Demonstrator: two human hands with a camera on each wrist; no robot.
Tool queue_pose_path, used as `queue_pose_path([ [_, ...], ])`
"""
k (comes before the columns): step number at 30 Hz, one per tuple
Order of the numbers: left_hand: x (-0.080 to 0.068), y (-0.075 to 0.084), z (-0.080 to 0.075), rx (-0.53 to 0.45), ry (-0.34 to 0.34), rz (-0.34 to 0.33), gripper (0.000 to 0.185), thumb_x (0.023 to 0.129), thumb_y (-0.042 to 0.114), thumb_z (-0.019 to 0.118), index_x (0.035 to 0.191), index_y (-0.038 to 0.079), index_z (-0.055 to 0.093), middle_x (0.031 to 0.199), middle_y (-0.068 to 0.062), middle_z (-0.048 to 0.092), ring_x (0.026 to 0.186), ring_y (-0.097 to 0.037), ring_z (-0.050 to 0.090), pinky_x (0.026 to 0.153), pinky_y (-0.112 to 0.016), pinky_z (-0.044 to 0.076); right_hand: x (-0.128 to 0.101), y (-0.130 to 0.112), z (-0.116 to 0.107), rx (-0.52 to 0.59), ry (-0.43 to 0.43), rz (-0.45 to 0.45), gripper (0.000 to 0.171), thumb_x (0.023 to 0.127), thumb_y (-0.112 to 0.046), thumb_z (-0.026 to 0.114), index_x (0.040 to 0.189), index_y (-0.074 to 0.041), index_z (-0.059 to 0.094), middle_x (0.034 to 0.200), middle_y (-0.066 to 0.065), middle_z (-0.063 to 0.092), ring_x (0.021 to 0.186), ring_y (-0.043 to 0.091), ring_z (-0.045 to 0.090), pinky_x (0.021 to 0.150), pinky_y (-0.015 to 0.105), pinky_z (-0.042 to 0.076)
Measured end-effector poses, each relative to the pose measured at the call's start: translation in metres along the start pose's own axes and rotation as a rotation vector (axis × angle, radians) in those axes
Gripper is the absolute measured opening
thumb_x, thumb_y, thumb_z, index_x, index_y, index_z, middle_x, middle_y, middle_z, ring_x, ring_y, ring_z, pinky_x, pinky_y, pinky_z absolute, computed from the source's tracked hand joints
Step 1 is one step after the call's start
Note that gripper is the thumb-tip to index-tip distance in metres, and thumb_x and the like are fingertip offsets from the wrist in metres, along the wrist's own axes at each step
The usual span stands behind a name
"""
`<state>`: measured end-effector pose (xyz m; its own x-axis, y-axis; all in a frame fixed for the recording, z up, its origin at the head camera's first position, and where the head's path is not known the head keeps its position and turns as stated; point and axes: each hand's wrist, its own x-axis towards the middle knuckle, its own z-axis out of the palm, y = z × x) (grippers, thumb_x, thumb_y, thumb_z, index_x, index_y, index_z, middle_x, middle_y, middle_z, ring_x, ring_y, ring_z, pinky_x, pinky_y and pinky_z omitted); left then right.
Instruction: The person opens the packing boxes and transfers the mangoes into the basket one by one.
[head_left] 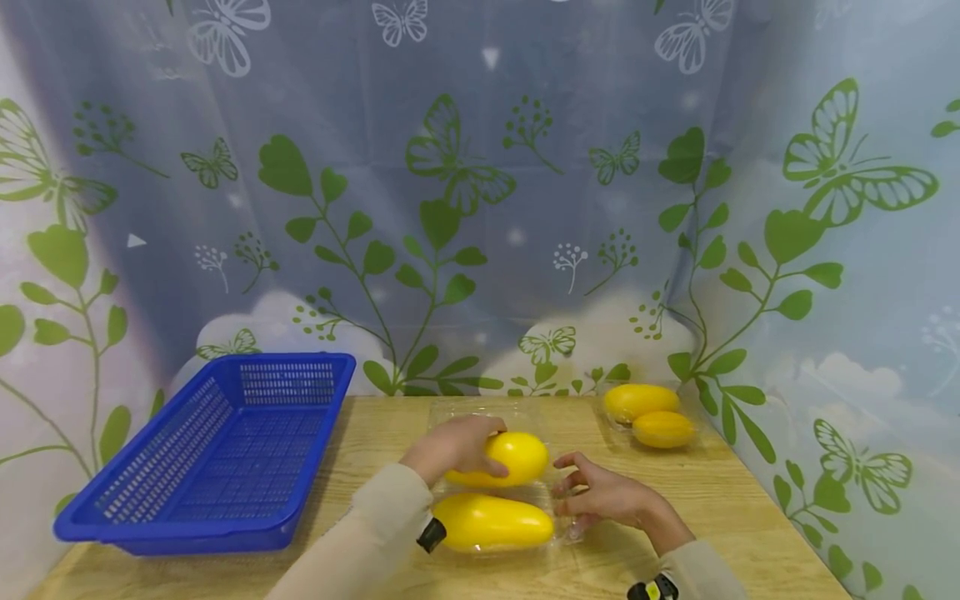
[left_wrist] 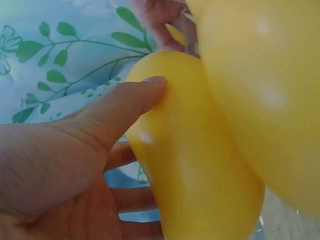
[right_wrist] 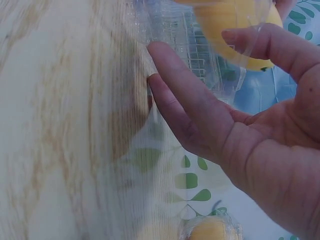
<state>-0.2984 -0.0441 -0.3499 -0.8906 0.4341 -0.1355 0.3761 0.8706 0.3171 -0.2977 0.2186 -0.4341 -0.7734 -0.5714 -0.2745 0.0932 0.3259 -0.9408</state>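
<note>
Two smooth yellow oblong fruits sit in the clear plastic clamshell tray (head_left: 525, 546) at the table's near edge; the left hand (head_left: 453, 446) curls over the far fruit (head_left: 513, 458), thumb pressed on its skin, apparently lifting it out; the right hand (head_left: 600, 496) rests its relaxed, straight fingers on the tray's right rim, steadying it without gripping; the near fruit (head_left: 495, 522) lies untouched. Next the lift likely needs a firm rim. The blue perforated plastic basket (head_left: 217, 458) at left looks bare; a second clear tray (head_left: 611, 429) holds two more yellow fruits (head_left: 648, 414).
</note>
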Motion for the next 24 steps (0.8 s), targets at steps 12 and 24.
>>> queue_pose_path([
  [12, -0.014, -0.015, -0.018, 0.002, 0.017, -0.008, 0.062, 0.090, 0.037, 0.080, 0.143, 0.013, 0.059, 0.146, -0.008, 0.061, 0.137, -0.032, 0.056, 0.115, -0.051, 0.045, 0.000, 0.000, 0.001, 0.006, -0.017, -0.011, 0.069, 0.100, -0.011, 0.063, 0.152, 0.004, 0.019, 0.129, 0.025, 0.051, 0.092, 0.022, 0.067, 0.073, 0.032, 0.063],
  [24, -0.025, -0.034, -0.030, -0.045, 0.043, -0.027, 0.061, 0.089, 0.033, 0.082, 0.142, 0.011, 0.059, 0.144, -0.010, 0.062, 0.132, -0.034, 0.059, 0.112, -0.054, 0.047, 0.000, 0.001, 0.000, 0.011, -0.017, -0.014, 0.069, 0.100, -0.010, 0.064, 0.151, 0.004, 0.019, 0.126, 0.023, 0.052, 0.088, 0.021, 0.067, 0.072, 0.031, 0.062],
])
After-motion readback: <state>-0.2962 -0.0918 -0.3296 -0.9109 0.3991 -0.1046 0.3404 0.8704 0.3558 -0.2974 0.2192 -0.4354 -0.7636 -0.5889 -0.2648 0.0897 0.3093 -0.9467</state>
